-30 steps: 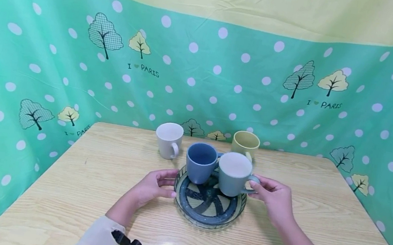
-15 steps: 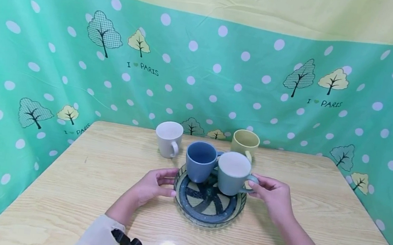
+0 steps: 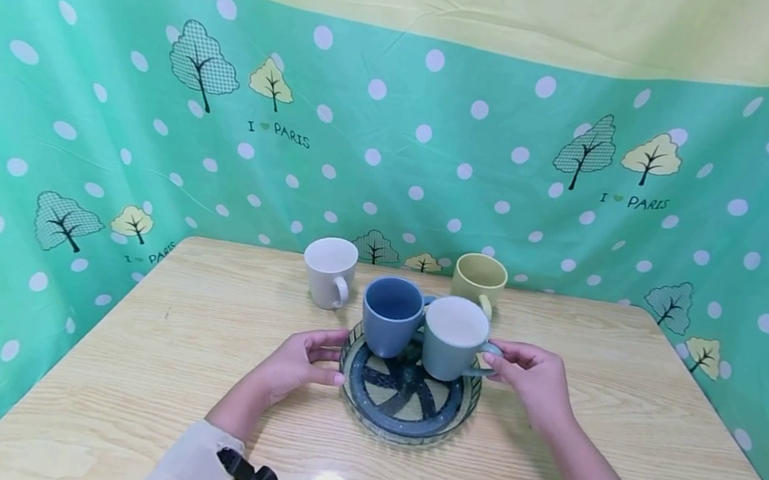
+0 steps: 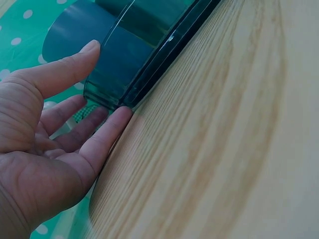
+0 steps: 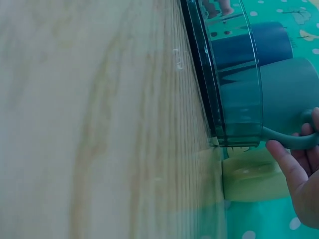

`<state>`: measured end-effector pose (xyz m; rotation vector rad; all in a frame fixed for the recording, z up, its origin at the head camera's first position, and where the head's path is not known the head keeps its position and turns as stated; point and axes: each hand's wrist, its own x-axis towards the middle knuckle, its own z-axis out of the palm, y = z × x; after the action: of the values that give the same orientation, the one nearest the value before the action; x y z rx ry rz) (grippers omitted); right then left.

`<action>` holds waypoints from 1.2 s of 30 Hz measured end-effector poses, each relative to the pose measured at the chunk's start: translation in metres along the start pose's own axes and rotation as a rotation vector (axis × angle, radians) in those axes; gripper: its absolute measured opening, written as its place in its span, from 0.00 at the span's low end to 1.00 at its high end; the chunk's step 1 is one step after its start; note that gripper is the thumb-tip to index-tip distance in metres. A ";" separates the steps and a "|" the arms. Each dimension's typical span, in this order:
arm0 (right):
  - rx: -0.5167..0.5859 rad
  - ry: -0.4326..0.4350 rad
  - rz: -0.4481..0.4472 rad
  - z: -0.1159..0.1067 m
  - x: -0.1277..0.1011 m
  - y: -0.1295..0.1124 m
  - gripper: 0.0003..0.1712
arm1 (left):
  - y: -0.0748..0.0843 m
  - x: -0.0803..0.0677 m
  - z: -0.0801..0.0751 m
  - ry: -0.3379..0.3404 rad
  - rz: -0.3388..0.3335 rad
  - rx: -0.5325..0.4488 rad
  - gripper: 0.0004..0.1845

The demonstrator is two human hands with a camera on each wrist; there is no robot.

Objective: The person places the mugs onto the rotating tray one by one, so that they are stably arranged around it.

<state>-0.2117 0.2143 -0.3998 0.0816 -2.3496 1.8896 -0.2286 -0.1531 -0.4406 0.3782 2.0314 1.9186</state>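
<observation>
The grey-green mug (image 3: 452, 348) stands on the plate (image 3: 397, 426), at its right side, just beside the blue mug (image 3: 391, 316); over the last second it has barely shifted, so it reads as set down though not yet let go. The right hand (image 3: 533, 380) still pinches its handle, while the left hand (image 3: 297, 363) rests relaxed fingers against the plate's left rim. Behind stand a white mug (image 3: 329, 272) and a yellow mug (image 3: 479, 279); the blue mug crowds the grey-green one.

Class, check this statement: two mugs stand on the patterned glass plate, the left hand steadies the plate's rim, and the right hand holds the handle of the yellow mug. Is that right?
Not quite. The right hand holds the handle of the grey-green mug on the glass plate, as the head view shows. The yellow mug stands untouched behind. The left hand on the rim and the blue mug are as stated.
</observation>
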 end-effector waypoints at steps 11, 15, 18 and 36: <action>0.026 -0.012 -0.035 0.000 0.003 -0.001 0.20 | 0.001 0.000 -0.001 0.016 -0.007 0.007 0.42; 0.023 -0.010 -0.028 0.001 0.003 -0.001 0.20 | 0.000 0.001 0.000 0.018 -0.002 0.005 0.42; 0.030 -0.014 -0.030 0.000 0.003 -0.001 0.21 | -0.001 0.001 0.000 0.025 -0.003 0.000 0.43; -0.019 -0.070 -0.082 -0.023 -0.002 -0.001 0.28 | 0.001 0.000 -0.004 -0.019 0.006 0.006 0.44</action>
<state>-0.2082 0.2360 -0.3942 0.2424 -2.3697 1.8554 -0.2297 -0.1565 -0.4390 0.4031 2.0265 1.9058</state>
